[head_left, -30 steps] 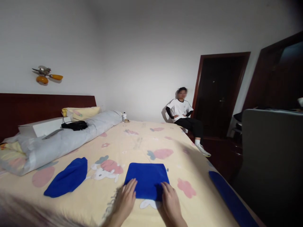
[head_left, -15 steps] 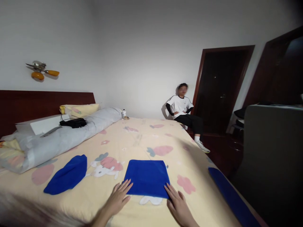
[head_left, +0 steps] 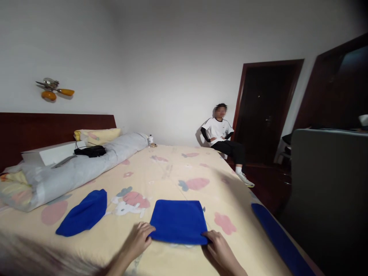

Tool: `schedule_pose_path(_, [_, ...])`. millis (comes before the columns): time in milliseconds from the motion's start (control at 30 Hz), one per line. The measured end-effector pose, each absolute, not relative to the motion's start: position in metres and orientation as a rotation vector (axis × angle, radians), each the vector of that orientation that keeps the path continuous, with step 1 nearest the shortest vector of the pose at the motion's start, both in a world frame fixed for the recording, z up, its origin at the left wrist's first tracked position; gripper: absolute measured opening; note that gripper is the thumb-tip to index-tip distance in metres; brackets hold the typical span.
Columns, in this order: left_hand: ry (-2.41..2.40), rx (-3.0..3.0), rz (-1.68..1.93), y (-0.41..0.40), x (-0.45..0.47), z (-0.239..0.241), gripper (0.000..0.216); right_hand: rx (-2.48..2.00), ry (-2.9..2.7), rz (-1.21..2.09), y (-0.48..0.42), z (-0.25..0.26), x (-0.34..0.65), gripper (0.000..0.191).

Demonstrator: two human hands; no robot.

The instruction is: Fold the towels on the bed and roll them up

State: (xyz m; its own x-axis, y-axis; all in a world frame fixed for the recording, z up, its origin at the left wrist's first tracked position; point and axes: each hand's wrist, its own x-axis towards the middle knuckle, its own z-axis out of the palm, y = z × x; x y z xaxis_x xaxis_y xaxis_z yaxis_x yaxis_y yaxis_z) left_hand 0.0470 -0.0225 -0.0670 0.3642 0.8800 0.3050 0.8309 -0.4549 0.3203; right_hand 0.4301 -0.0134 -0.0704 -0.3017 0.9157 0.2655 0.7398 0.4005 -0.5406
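Observation:
A folded blue cloth (head_left: 178,221) lies flat on the yellow patterned bed sheet (head_left: 178,172) just in front of me. My left hand (head_left: 138,238) is curled at the cloth's near left corner, fingers pinched on its edge. At the near right corner my right hand (head_left: 219,246) grips the edge the same way. A second blue cloth (head_left: 83,213) lies loosely bunched on the sheet to the left, apart from both hands.
A rolled grey quilt (head_left: 74,170) with a black pouch (head_left: 90,151) on it lies along the headboard side. A person (head_left: 222,138) sits at the bed's far right corner by a dark door (head_left: 263,115). A grey chair back (head_left: 327,191) stands right.
Both hands went from lying flat on the cloth to its near corners, then curled shut on the edge. The cloth's near edge has shifted slightly toward me.

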Motion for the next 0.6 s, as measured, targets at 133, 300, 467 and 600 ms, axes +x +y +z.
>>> schedule_pose_path(133, [1.562,2.072,0.835,-0.031,0.037,-0.083,0.040,-1.298,-1.933,0.822,-0.024,-0.068,0.438,0.031])
schedule_pose_path(300, [1.670,1.870,0.903,-0.026,0.043,-0.088,0.040,-1.296,-1.810,0.851,-0.014,-0.075,0.436,0.034])
schedule_pose_path(467, [2.091,2.078,0.810,-0.022,0.054,-0.097,0.049,-1.619,-1.844,0.234,-0.006,-0.096,0.425,0.044])
schedule_pose_path(600, [2.089,2.293,0.782,-0.026,0.092,-0.107,0.064,-1.492,-1.963,-0.107,-0.016,-0.106,0.383,0.058])
